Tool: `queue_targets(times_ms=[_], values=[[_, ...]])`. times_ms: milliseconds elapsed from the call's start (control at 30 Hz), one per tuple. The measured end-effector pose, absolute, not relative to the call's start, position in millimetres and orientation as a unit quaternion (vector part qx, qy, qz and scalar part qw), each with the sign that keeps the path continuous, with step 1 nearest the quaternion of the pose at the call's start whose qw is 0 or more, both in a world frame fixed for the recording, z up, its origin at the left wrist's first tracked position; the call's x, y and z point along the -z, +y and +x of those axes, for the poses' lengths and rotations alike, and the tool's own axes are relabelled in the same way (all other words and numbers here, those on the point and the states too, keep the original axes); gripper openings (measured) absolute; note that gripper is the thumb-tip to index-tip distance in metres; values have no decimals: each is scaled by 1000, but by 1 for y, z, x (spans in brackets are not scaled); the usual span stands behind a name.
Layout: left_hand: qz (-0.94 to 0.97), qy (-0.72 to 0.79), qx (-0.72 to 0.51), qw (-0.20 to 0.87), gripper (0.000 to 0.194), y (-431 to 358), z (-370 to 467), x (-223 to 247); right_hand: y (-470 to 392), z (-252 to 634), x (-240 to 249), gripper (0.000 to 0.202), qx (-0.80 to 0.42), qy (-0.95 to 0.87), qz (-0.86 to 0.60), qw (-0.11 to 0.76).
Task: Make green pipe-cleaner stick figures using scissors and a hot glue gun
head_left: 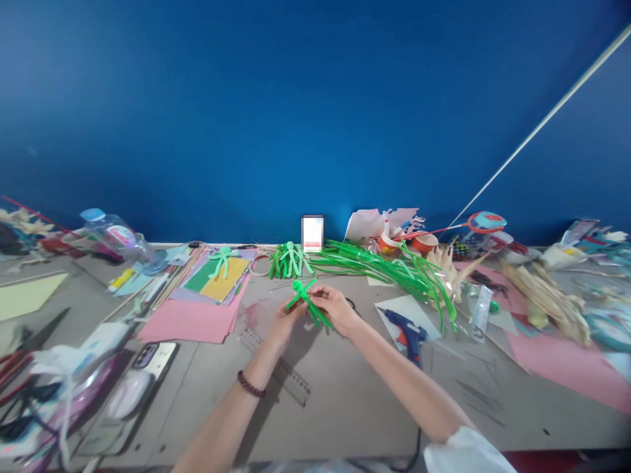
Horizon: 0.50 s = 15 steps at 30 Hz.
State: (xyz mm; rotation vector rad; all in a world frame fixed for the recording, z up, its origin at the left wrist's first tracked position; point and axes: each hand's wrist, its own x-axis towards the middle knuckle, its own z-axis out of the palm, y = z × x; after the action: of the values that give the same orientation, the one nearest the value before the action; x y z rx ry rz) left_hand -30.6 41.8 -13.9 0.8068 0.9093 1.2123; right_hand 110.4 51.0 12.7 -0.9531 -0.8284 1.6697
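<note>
Green figure (302, 295), one: was held just above the grey table (355, 407) by two hands; the left hand (284, 322) was closed at its side, the right hand (335, 307) pinched its body. Long axis ran aslant, head to far left, legs to near right. Glue gun (410, 334), one, lay rightward; ruler (294, 382), one, nearer. Clustered green figures (290, 260) stood behind, number not tellable.

Deep-blue wall (246, 98) fills upper half of my remote feed, brighter low at centre; pale strip (542, 125) slants up to right (looks straight from where I sit); grey tabletop (345, 407) spans full width below, shadowed in places
</note>
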Motion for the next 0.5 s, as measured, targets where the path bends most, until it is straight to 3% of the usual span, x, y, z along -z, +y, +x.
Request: queue_targets(times_ms=[500], values=[[260, 413, -532, 692, 26, 42, -29, 6, 55, 114, 6, 27, -549, -549, -446, 446]])
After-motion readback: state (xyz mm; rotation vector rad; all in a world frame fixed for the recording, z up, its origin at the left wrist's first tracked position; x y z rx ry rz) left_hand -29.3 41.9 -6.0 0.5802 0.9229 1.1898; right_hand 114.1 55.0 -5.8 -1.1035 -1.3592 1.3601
